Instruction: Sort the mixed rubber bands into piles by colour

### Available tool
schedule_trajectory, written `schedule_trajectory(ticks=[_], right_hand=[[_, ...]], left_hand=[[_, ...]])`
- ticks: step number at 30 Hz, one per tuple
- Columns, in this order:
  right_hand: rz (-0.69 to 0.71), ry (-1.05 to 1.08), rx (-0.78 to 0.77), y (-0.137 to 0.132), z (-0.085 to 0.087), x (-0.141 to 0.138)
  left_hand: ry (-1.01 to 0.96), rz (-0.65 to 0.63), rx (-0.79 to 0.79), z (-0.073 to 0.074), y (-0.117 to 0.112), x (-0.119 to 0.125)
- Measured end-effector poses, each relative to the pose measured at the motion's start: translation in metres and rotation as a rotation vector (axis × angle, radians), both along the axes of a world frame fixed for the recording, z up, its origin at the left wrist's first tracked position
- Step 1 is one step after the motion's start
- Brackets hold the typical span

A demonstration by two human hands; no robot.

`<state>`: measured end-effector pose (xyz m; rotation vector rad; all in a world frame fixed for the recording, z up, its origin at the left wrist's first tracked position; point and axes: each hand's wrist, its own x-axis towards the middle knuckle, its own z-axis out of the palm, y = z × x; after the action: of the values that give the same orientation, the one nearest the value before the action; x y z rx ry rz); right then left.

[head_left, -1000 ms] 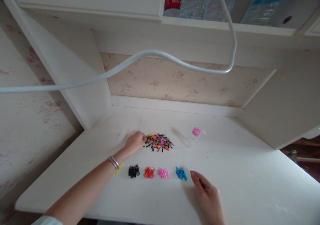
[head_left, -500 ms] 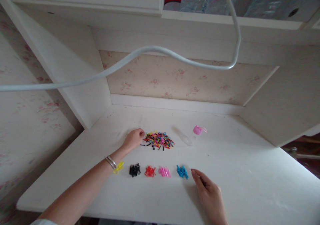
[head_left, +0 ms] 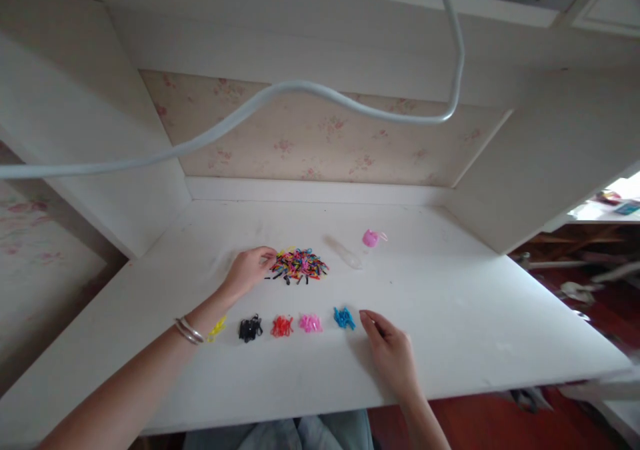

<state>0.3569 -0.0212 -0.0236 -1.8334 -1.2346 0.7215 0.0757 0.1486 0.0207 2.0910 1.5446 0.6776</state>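
At the left edge of a mixed pile of small colourful rubber bands point(head_left: 303, 265), my left hand point(head_left: 250, 268) has its thumb and fingers pinched together. Anything between those fingertips is too small to make out. My right hand point(head_left: 393, 349) rests on the table just right of a blue bunch of bands point(head_left: 345, 317), fingers curled and closed; their inside is hidden. Leftward from the blue bunch lie a pink bunch point(head_left: 311, 323), a red bunch point(head_left: 282, 326), a black bunch point(head_left: 251, 329) and a yellow bunch point(head_left: 217, 329), the last partly behind my left wrist.
Behind the pile, a clear plastic container point(head_left: 350, 258) lies on the white table point(head_left: 450, 317), with a pink lid with a loop point(head_left: 371, 238) near it. A white cable point(head_left: 300, 89) crosses overhead. Side panels and a floral back wall point(head_left: 320, 140) enclose the table's rear.
The view has turned to the right and down, so everything sits further left. My left hand stays pinched at the pile's left edge; my right hand remains beside the blue bunch.
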Motion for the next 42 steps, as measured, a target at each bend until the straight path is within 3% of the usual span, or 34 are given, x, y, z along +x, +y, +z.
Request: schedule_trajectory(ticks=[5,8,11,14,19,23,25,28,32,35,42], right_hand=[[-0.016,0.009,0.029,0.0,0.001,-0.002],[-0.021,0.021,0.05,-0.002,0.003,-0.003],[-0.018,0.034,0.044,-0.003,0.005,-0.003],[-0.004,0.03,0.035,-0.003,0.005,-0.002],[0.015,0.03,0.032,-0.002,0.001,-0.001],[0.06,0.022,0.005,0.007,0.001,-0.001],[0.088,-0.043,-0.018,0.017,0.006,-0.003],[0.157,-0.238,-0.038,0.039,0.018,-0.011],[0.252,-0.561,-0.129,0.077,0.036,-0.028],[0.271,-0.661,-0.165,0.108,0.043,-0.038],[0.344,-0.768,-0.262,0.169,0.049,-0.045]], left_hand=[[-0.114,-0.32,0.011,0.018,-0.039,0.051],[-0.09,-0.489,0.001,0.016,-0.06,0.087],[0.024,-0.53,-0.033,0.007,-0.071,0.112],[0.112,-0.537,-0.045,0.002,-0.073,0.12],[-0.009,-0.429,-0.064,0.023,-0.079,0.093],[-0.237,-0.228,-0.152,0.035,-0.112,0.047],[-0.322,-0.133,-0.25,0.028,-0.135,0.026],[-0.42,-0.059,-0.42,0.004,-0.162,0.005],[-0.551,0.063,-0.466,-0.022,-0.175,-0.002],[-0.591,0.094,-0.46,-0.026,-0.176,-0.002],[-0.583,0.072,-0.457,-0.019,-0.18,-0.004]])
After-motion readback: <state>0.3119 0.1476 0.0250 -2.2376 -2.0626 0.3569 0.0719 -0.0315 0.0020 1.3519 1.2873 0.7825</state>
